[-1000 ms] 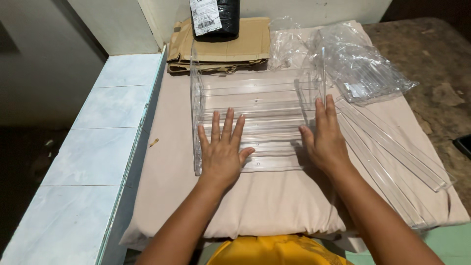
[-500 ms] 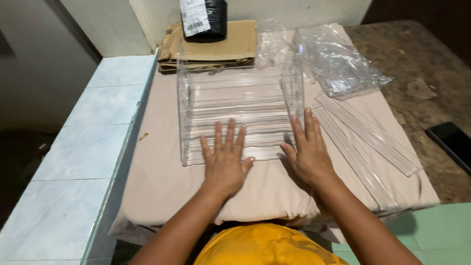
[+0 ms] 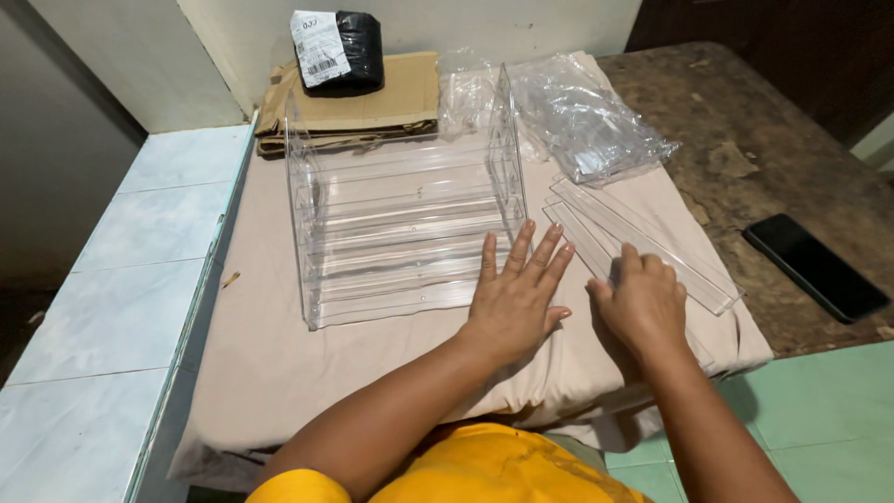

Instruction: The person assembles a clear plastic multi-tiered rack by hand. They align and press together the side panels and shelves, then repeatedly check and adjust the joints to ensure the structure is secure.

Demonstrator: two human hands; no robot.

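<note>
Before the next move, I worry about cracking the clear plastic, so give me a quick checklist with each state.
1. Clear acrylic rack flat on the beige cushion: ok.
2. Left hand open at the rack's near right corner: ok.
3. Right hand on a loose clear strip: ok.
4. Grip closed on the strip: cannot tell.
5. Phone apart from strips: ok.
6. Plastic wrap off the rack: ok.

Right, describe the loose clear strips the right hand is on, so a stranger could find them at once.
Start at the beige cushion covering the low table. On it stands a clear acrylic shelf rack; the loose clear strips lie flat just to its right, running diagonally under the right hand toward the crumpled plastic bag. Unlike the rack they are separate, long, narrow and unassembled.
</note>
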